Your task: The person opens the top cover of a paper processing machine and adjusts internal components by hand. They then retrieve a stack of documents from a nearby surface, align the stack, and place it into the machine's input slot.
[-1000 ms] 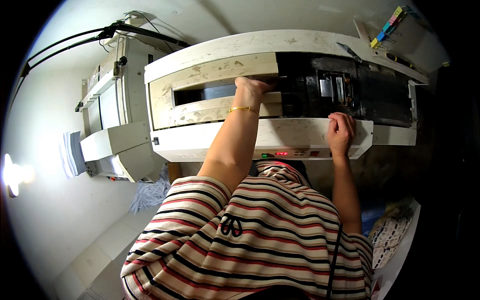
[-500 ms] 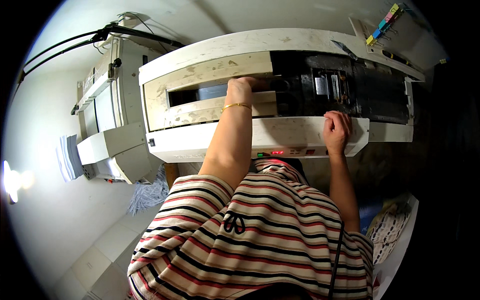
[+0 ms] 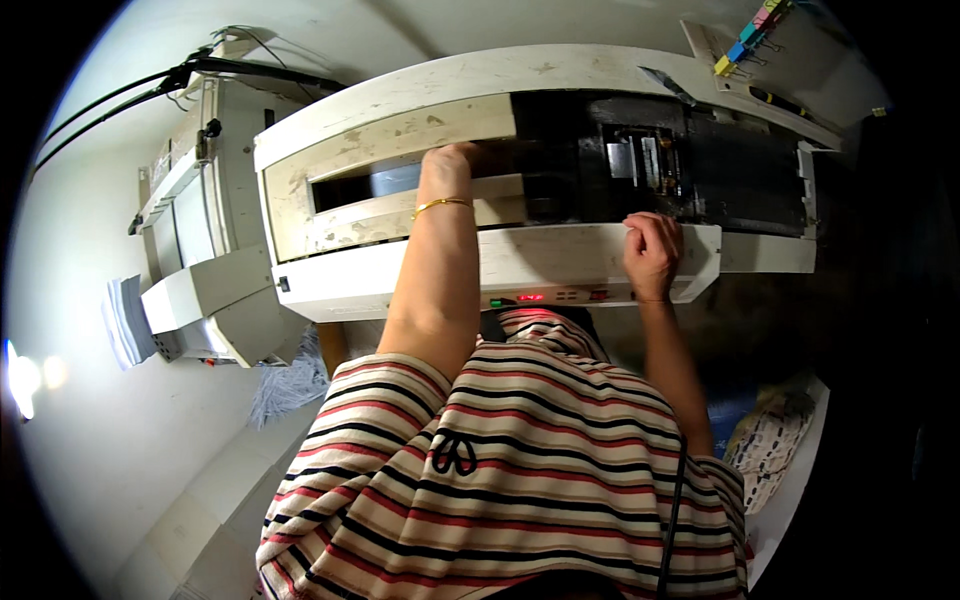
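Note:
A long white machine (image 3: 400, 262) spans the view, with a stained cream panel and slot on its left half and a dark bed (image 3: 745, 170) with a metal mechanism (image 3: 645, 160) on the right. My left hand (image 3: 448, 162), below which a gold bangle circles the wrist, reaches into the slot; its fingers are hidden in shadow and blurred. A bluish strip (image 3: 395, 180) shows in the slot beside it. My right hand (image 3: 652, 250) rests curled at the white front rail, below the mechanism; what is inside its fingers is hidden. A small red display (image 3: 530, 297) glows on the front.
Another white machine (image 3: 195, 300) stands left, with paper sheets (image 3: 127, 322) beside it and shredded paper (image 3: 280, 390) below. A black bar (image 3: 250, 66) crosses the upper left. Coloured binder clips (image 3: 745, 45) line a board at the upper right. A patterned cloth (image 3: 770, 450) lies lower right.
The machine appears a little further left and higher in the view. My left hand stays in the slot, shifted very slightly left along it. My right hand keeps its curled pose at the rail.

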A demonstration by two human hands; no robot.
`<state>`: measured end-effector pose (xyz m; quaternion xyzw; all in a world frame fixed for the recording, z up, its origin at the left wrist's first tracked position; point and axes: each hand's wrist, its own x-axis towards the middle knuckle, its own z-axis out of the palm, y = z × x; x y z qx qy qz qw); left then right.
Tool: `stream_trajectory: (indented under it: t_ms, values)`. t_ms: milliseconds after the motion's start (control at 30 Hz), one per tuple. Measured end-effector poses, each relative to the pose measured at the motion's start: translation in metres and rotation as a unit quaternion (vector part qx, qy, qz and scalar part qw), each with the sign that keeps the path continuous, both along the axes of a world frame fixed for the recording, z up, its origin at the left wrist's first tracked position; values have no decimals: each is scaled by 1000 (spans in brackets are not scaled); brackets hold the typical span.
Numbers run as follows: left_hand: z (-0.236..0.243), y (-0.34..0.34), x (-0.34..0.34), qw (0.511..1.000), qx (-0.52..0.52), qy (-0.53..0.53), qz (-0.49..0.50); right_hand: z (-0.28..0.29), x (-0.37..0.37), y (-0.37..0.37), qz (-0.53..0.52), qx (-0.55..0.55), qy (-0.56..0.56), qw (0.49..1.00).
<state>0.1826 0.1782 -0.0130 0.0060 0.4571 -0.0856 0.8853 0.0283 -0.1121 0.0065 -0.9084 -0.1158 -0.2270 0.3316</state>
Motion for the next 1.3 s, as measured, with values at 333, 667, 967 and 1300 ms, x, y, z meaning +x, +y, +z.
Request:
stream_trajectory:
  t_ms: [333,667,967,1300]
  values:
    - [-18,6,-11,999,-18,-7,42,10,103,-44,10,26,12,1000]
    - [58,-40,-40,983,138,106,63,-7,195,-74,14,-227,30,973]
    - [64,-107,-101,888,332,-211,-240,50,211,-70,136,-376,-71,914]
    - [70,-124,-104,812,403,-304,-295,100,150,-58,42,7,195,980]
